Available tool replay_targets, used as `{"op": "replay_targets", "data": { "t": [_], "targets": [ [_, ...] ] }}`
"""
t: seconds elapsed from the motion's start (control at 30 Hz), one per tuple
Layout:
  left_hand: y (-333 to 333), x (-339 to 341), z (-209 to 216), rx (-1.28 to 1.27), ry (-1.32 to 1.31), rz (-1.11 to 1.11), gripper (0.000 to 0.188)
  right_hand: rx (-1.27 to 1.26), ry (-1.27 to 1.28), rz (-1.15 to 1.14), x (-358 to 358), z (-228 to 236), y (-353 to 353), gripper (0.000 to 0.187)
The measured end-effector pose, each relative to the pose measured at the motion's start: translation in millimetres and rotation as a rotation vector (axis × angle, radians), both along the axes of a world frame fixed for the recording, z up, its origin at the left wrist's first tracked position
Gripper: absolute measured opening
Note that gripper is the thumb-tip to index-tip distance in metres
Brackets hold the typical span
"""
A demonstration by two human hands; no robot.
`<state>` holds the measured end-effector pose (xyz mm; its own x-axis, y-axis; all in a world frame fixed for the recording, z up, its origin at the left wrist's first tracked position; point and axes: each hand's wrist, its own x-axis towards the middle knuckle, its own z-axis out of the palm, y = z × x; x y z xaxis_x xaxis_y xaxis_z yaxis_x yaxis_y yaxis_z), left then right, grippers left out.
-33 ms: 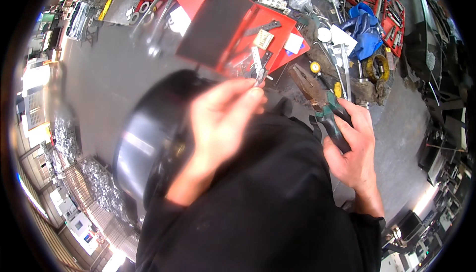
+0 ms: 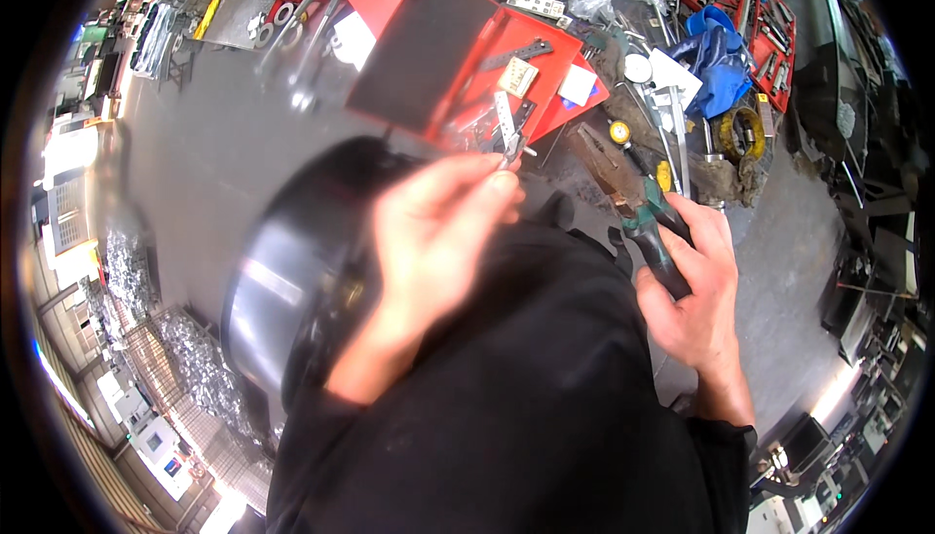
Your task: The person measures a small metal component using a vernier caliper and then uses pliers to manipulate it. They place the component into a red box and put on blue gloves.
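Observation:
My right hand (image 2: pixel 696 291) is wrapped round the dark handles of a pair of pliers (image 2: pixel 638 208). Green patches mark the handles, and the rusty jaws point up and to the left. The fingertips of my left hand (image 2: pixel 438 227), which is blurred, pinch a small grey metal part (image 2: pixel 513 149). I cannot make out its exact kind. Just beyond that hand lies an open red case (image 2: pixel 552 76) with a dark lid lining (image 2: pixel 424 52). Inside it are a small pale box (image 2: pixel 517 76) and a dark flat metal strip (image 2: pixel 528 52).
Calipers (image 2: pixel 678 140), a round dial gauge (image 2: pixel 637 69), a yellow-rimmed gauge (image 2: pixel 619 132) and a blue cloth (image 2: pixel 713 62) crowd the bench. Red trays (image 2: pixel 776 52) of metal parts stand at the far right. A shiny dark rounded object (image 2: pixel 263 291) is beside my left forearm.

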<state>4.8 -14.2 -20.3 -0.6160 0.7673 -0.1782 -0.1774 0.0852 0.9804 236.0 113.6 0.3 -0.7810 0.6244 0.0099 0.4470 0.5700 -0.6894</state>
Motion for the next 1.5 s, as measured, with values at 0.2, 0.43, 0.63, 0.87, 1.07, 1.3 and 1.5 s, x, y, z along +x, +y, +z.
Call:
{"op": "replay_targets", "data": {
  "t": [0.2,0.43,0.63,0.87,1.07,1.3,1.5],
  "targets": [
    [0.1,-4.0,-0.6,-0.012,-0.009,0.008,0.019,-0.765,0.34,0.066,3.5,-15.5,-4.5,0.044],
    [-0.6,-8.4,-2.0,-0.003,-0.001,0.029,0.019,-0.509,0.079,-0.015,-9.7,-10.4,-4.8,0.058],
    [-2.1,-6.7,-1.9,-0.007,-0.03,0.036,0.019,0.051,0.041,0.044,-16.5,-9.0,-1.9,0.06],
    [-3.2,-5.1,-2.8,-0.005,-0.042,0.037,0.019,0.385,-0.091,0.055,-20.8,3.7,-2.7,0.059],
    [-3.6,-5.3,-3.5,-0.003,-0.034,0.022,0.019,0.468,-0.121,0.051,-23.0,10.1,-3.5,0.055],
    [-5.1,-2.5,-4.9,0.027,-0.045,0.025,0.017,0.495,-0.11,0.049,-22.5,11.8,-5.9,0.052],
    [-7.7,-0.7,-5.3,0.021,-0.052,0.026,0.017,0.482,-0.07,0.072,-21.0,8.6,-6.6,0.055]
  ]
}}
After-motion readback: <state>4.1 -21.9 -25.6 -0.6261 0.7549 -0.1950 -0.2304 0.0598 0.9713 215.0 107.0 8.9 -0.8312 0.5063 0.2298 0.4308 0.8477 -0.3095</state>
